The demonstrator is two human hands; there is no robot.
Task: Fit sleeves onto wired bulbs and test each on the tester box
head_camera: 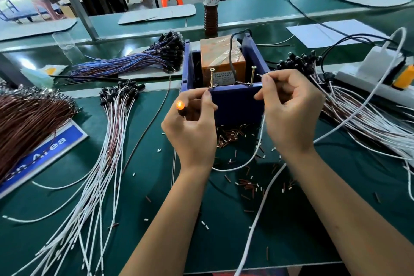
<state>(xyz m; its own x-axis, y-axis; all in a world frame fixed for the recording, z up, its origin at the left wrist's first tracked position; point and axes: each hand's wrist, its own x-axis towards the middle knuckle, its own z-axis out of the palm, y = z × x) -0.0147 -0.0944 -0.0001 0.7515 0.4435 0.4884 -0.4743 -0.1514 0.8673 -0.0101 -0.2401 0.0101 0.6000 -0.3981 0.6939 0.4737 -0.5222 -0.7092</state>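
I see the green bench [139, 186] spread with wire bundles: brown wires [26, 123] far left, white-wired bulbs [107, 141] left of centre, blue wires [134, 60] behind them, another white bundle [363, 123] on the right. A power strip [367, 78] sits at right, a bottle [210, 2] behind the box. The blue tester box [235, 101] stands mid-bench with an orange block [220, 56] inside and two brass screws [211, 79] upright at its front wall. Left hand [192, 127] is at the box's left front corner, fingers curled, thumb and forefinger pinching a wire end against the left screw; the lit bulb [180, 105] glows orange at that hand's knuckles. Right hand [289, 110] is at the right front corner, fingers curled, pinching the other wire end near the right screw [253, 76]; I can't tell if it touches. A white lead [251, 161] loops down between my wrists. Small sleeves [228, 136] lie scattered in front of the box.
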